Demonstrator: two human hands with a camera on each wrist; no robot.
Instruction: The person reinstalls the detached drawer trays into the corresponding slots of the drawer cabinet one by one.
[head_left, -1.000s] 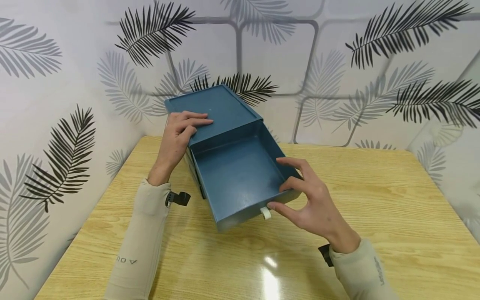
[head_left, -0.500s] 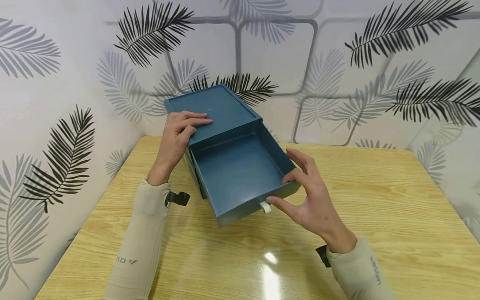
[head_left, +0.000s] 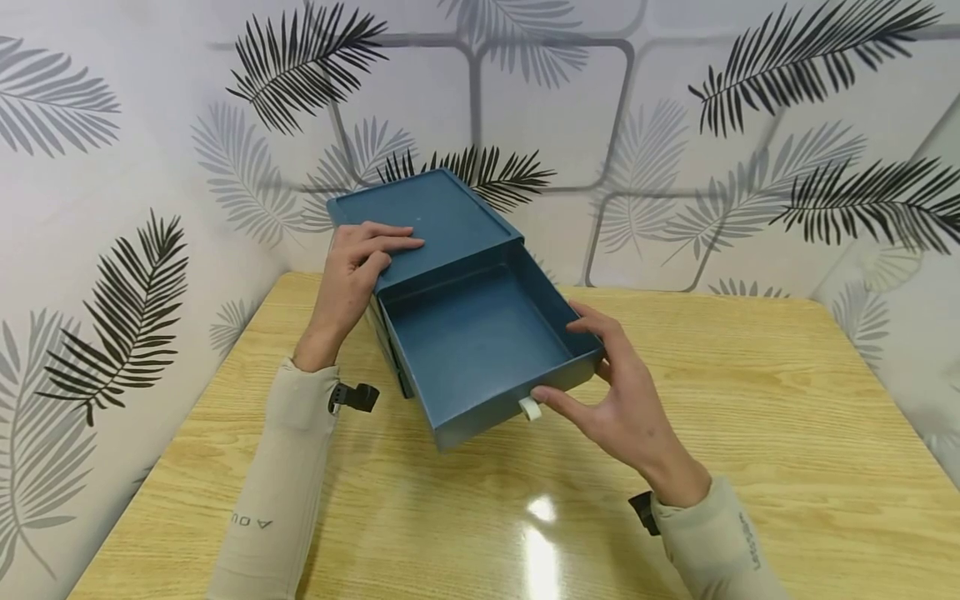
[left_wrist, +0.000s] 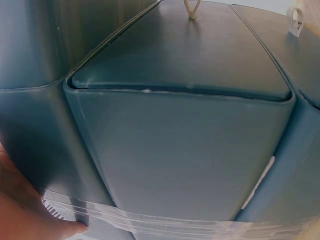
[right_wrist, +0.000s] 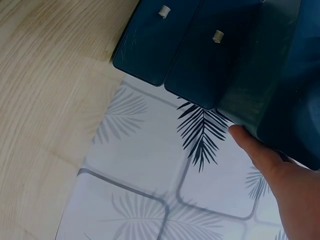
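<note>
A dark blue drawer cabinet (head_left: pixel 450 217) stands at an angle on the table, its top drawer (head_left: pixel 476 422) pulled well out and bare inside. My left hand (head_left: pixel 347 275) rests on the cabinet's left top edge, fingers stretched across the lid. My right hand (head_left: pixel 633 408) grips the drawer's front right corner. The thumb presses the front beside a pale pull tab (head_left: pixel 530 408), the index finger hooks over the right wall, and other fingers are hidden behind it. In the right wrist view, lower drawers (right_wrist: pixel 200 65) with pale tabs are closed.
The wood-grain table (head_left: pixel 750 417) spreads around the cabinet, mostly to the right and front. Behind it and on the left rises a pale wall (head_left: pixel 540 108) with leaf prints. Clear tape (left_wrist: pixel 165 220) crosses the cabinet's side in the left wrist view.
My right index and other fingers lifted off the drawer's corner, then settled on its right wall, some going outside. The drawer front rose slightly. The left hand stayed put.
</note>
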